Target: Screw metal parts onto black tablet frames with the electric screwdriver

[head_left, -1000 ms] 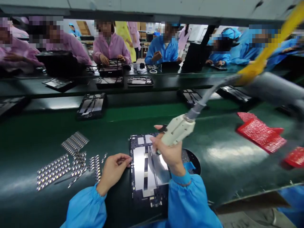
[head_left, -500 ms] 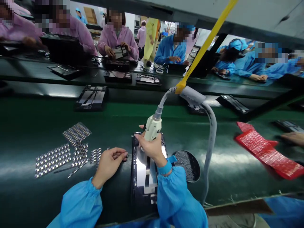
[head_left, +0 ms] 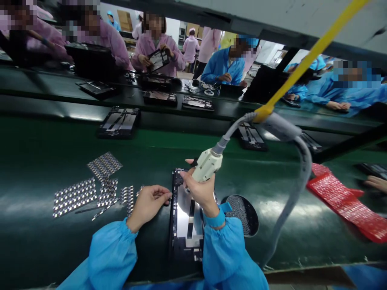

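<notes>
My right hand is wrapped round a cream electric screwdriver with a grey cable at its top. It holds the tool over the upper part of an opened tablet, whose silvery inside and dark strip show. The tool's tip is hidden behind my fingers. Beside the tablet's left edge, my left hand has thumb and fingertips pressed together; whatever is in the pinch is too small to make out. Left of that hand lie sheets of small parts. A round black dish stands right of the tablet, partly behind my sleeve.
A yellow strap holds up the screwdriver's cable, which hangs at right. Red bubble wrap lies farther right, near another person's hand. More opened tablets lie at the back, with co-workers seated beyond.
The view has shifted, so most of the bench sits farther right. My left fingertips are closer to the tablet's edge. The screwdriver leans more to the right, still in my right hand.
</notes>
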A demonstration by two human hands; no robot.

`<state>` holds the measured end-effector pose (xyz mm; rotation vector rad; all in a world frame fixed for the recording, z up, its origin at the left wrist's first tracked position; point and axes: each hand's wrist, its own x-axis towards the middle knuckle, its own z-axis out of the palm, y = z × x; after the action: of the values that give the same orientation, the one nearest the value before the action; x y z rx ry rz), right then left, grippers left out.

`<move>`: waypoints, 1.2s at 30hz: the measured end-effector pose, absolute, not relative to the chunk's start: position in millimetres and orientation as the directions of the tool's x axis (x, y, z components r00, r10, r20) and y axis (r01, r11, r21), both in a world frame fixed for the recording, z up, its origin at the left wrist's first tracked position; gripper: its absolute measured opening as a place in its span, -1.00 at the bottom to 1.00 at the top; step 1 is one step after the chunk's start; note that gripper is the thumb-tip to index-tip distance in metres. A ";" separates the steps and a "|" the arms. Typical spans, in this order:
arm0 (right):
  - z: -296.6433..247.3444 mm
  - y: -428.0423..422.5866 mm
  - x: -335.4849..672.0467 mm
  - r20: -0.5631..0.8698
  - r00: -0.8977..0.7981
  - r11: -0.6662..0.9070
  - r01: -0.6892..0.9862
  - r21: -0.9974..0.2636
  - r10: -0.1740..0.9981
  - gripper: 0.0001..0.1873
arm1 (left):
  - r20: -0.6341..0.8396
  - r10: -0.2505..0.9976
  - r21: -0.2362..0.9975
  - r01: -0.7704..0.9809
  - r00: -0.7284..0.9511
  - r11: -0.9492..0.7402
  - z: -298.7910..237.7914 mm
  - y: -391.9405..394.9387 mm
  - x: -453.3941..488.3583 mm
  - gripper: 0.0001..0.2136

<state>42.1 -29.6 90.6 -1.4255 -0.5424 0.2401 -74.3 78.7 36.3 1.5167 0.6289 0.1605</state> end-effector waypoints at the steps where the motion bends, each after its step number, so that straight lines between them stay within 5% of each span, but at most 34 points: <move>1: 92.5 -30.0 40.6 0.212 0.852 0.163 0.151 -0.975 0.479 -0.65 | -0.276 0.457 0.959 0.275 0.845 0.070 35.7 76.9 -71.3 -0.74; 13: 85.0 -16.1 29.0 0.212 0.826 0.209 0.117 -0.971 0.523 -0.63 | -0.012 0.437 0.908 0.194 0.899 -0.373 35.4 76.6 -54.6 -0.91; 15: 82.7 -13.4 27.7 0.199 0.821 0.200 0.106 -0.974 0.536 -0.64 | -0.029 0.417 0.921 0.186 0.908 -0.342 32.6 78.9 -52.8 -0.92; 21: 75.5 -8.6 25.2 0.174 0.820 0.156 0.105 -0.982 0.545 -0.65 | -0.398 0.298 0.913 0.405 0.867 0.040 25.1 90.7 -41.1 -0.85; 36: 68.7 -8.9 25.0 0.167 0.798 0.091 0.140 -0.986 0.579 -0.66 | -0.390 0.282 0.918 0.394 0.877 0.048 26.1 93.7 -39.2 -0.89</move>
<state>25.0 -8.9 68.7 -1.4664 -0.6151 0.3591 -39.2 93.7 26.1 1.5457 0.5499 -0.0922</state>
